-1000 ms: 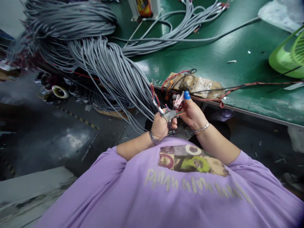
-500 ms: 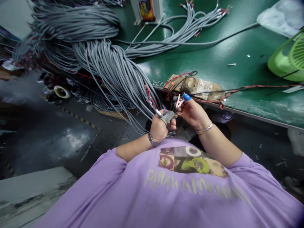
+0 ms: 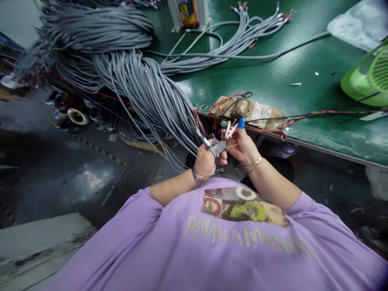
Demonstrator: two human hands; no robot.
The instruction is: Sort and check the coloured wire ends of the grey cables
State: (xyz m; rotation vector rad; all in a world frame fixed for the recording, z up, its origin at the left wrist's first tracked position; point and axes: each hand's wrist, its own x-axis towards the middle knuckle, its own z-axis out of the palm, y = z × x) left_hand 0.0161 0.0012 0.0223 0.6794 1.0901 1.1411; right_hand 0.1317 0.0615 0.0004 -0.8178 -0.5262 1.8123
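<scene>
My left hand (image 3: 205,162) is closed around a grey cable whose stripped end (image 3: 200,133) shows a white band and red, blue and other thin coloured wires. A grey wrap (image 3: 217,148) covers what looks like its thumb. Close on the right, my right hand (image 3: 241,148) is closed with a small pale pink clip (image 3: 230,130) at its fingers. A blue finger cover (image 3: 241,123) sits on its thumb. Fine orange wire ends (image 3: 230,146) spread between the two hands. Exactly how the fingertips meet the wires is too small to see.
A thick bundle of grey cables (image 3: 151,87) hangs over the bench edge at left. More cables (image 3: 212,60) lie across the green bench (image 3: 303,72). A taped cardboard piece (image 3: 266,115) sits at the edge beside twisted red-black wires. A green basket (image 3: 357,83) stands at right.
My right hand has shifted slightly left, nearer my left hand. My left hand and the cable end have moved a little to the right. The pink clip still shows at the right fingers.
</scene>
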